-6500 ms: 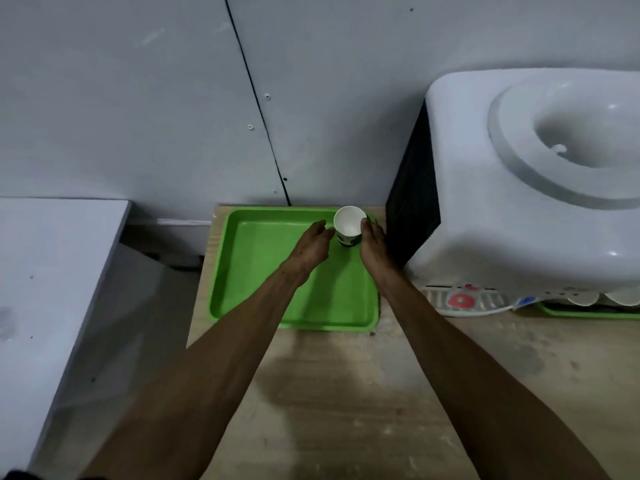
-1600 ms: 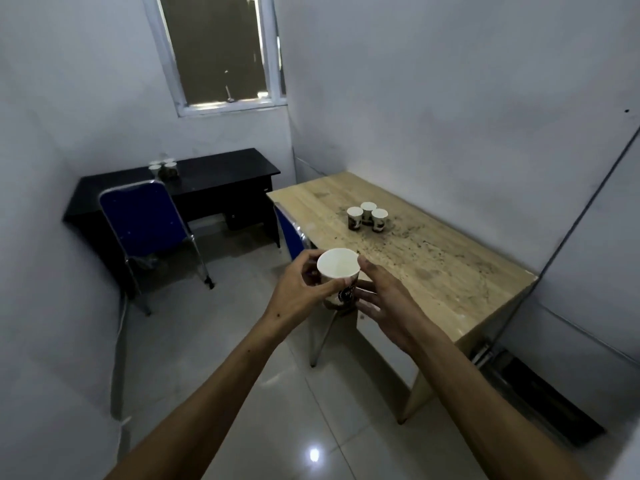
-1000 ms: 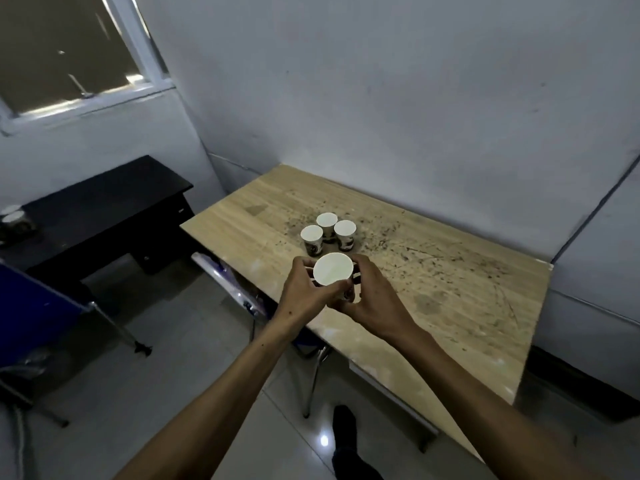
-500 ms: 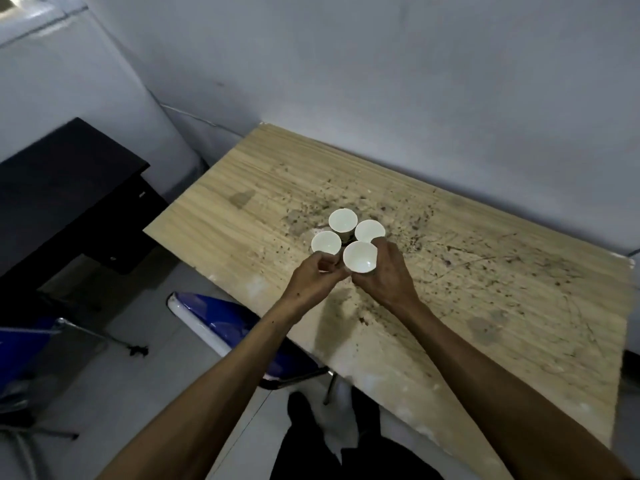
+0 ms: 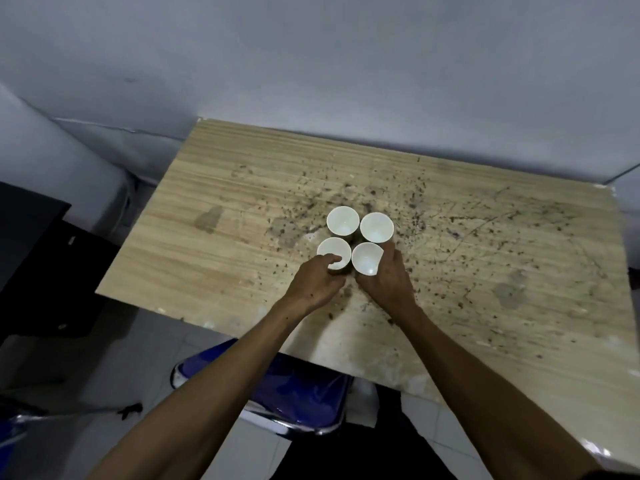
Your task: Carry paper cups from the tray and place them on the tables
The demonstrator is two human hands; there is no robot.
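Observation:
A white paper cup (image 5: 366, 258) stands upright on the wooden table (image 5: 214, 188), packed tight against three other paper cups: one to its left (image 5: 331, 249) and two behind, at the back left (image 5: 342, 220) and back right (image 5: 376, 226). My right hand (image 5: 388, 278) curls round the cup's right side. My left hand (image 5: 317, 282) curls in from the left low at its side, with one finger lying across the rim of the left neighbour. The tray is out of view.
The tabletop is scratched and speckled with dark flecks. A blue chair (image 5: 294, 389) is tucked under its near edge, below my arms. A black desk (image 5: 38, 265) stands at the left. A grey wall runs right behind the table.
I carried the cup from the green tray across the room to the wooden table. In the last half second it came down beside the three cups, and both hands remain on it.

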